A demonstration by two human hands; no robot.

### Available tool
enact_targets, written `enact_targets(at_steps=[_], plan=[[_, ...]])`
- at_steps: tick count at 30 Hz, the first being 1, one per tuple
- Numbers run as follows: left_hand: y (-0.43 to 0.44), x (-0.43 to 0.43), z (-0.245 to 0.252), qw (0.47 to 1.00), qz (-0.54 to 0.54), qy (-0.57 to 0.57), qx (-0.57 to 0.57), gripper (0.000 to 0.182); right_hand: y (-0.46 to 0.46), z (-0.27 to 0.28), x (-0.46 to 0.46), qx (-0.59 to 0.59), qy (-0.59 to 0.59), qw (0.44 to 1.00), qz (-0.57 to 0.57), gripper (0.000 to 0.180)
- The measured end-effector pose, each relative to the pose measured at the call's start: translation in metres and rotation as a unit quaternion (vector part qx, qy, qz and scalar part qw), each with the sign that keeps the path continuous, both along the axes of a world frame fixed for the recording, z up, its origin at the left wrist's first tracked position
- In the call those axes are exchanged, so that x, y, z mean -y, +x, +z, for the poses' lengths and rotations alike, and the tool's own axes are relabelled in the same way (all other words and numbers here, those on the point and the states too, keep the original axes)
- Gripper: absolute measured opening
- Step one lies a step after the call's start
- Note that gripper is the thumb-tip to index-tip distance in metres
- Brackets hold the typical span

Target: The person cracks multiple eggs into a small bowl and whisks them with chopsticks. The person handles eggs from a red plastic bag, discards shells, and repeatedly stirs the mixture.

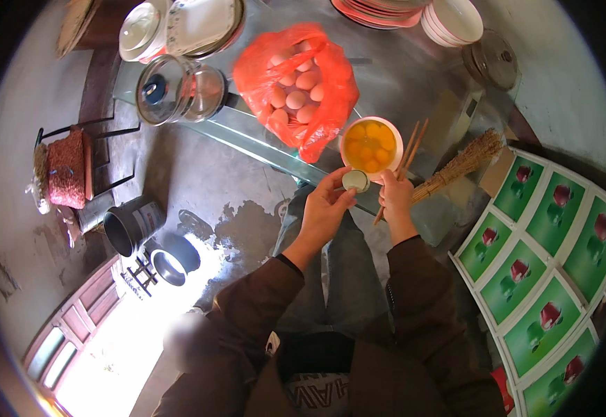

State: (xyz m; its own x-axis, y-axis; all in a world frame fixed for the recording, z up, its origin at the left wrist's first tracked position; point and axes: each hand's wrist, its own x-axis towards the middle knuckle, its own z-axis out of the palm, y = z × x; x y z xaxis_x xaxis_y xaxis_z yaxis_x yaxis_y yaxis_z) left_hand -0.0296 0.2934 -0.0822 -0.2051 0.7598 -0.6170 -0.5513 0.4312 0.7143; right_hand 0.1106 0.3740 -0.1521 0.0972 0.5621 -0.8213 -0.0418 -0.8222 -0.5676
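My left hand (pixel 330 200) holds a small round, pale thing (pixel 355 181) between thumb and fingers at the near edge of a bowl; it looks like a small lid or cup, but I cannot tell. In my right hand (pixel 395 195) is a pair of wooden chopsticks (pixel 413 144), slanting up past the bowl's right side, and its fingers are at the rim. The white bowl (pixel 344 151) holds several raw egg yolks (pixel 371 136) in clear egg white. Up and left of it, an open red plastic bag (pixel 255 70) holds several whole brown eggs (pixel 295 99).
A straw whisk broom (pixel 454 161) lies right of my right hand. Glass lidded pots (pixel 162 91) stand at the left, with stacked plates (pixel 204 26) behind. More plates (pixel 378 13) and bowls (pixel 457 23) are at the back. The glass tabletop's edge (pixel 261 151) runs before me.
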Motion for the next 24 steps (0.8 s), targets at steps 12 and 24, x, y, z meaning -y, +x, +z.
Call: enact_targets(at_steps=[12, 24], plan=[[-0.005, 0.076, 0.076, 0.992, 0.11, 0.066, -0.004, 0.044, 0.042, 0.095, 0.046, 0.088, 0.121, 0.956, 0.253, 0.019], [-0.002, 0.298, 0.194, 0.942, 0.288, 0.14, -0.097, 0.044, -0.011, 0.249, 0.166, 0.072, 0.195, 0.823, 0.528, 0.015]])
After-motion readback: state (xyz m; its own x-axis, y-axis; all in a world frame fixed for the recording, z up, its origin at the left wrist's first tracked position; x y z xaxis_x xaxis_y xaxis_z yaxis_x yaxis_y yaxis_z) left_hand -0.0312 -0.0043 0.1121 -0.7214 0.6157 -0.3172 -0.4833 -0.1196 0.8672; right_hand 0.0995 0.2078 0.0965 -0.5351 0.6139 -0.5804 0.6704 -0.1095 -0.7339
